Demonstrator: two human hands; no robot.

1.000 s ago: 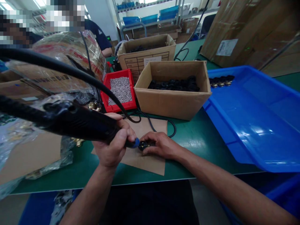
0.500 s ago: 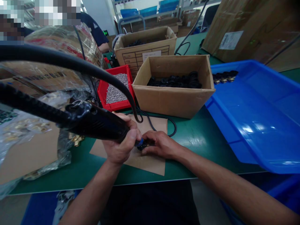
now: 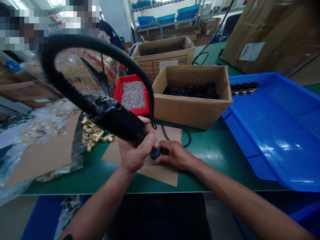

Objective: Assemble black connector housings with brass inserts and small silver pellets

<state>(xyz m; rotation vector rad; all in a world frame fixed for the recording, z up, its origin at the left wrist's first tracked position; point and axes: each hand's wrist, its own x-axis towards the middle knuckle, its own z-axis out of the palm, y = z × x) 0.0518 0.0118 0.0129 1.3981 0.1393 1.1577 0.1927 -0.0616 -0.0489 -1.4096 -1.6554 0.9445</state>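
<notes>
The fingers of the left hand (image 3: 135, 153) are wrapped around a black power tool (image 3: 120, 121), thumb along its side, while the fingers of the right hand (image 3: 176, 155) are closed on a small dark part (image 3: 153, 158), mostly hidden between the two hands. From the left, a clear plastic bag (image 3: 53, 126) of brass-coloured pieces lies beside a flat piece of brown cardboard (image 3: 47, 155). Behind it is a carton wrapped in plastic film (image 3: 75, 71). Next come loose brass fittings (image 3: 92, 133) on the green surface (image 3: 207, 173), then the tool, tilted down to the right, with a thick black cable (image 3: 48, 63) arching from its rear end. A red tray (image 3: 147, 111) of tiny silvery pieces (image 3: 133, 95) sits beyond the left hand. The tool's blue tip (image 3: 155, 152) is at the small dark part, above a cardboard sheet (image 3: 167, 176); whether they touch is hard to tell. Beyond the right hand stands an open carton (image 3: 191, 111) containing black parts (image 3: 191, 90), with a printed carton (image 3: 147, 65) behind it. Farther right, a blue bin (image 3: 282, 116) holds a row of black-and-brass parts (image 3: 245, 89) in its far left corner, and a large labelled carton (image 3: 282, 40) leans behind.
</notes>
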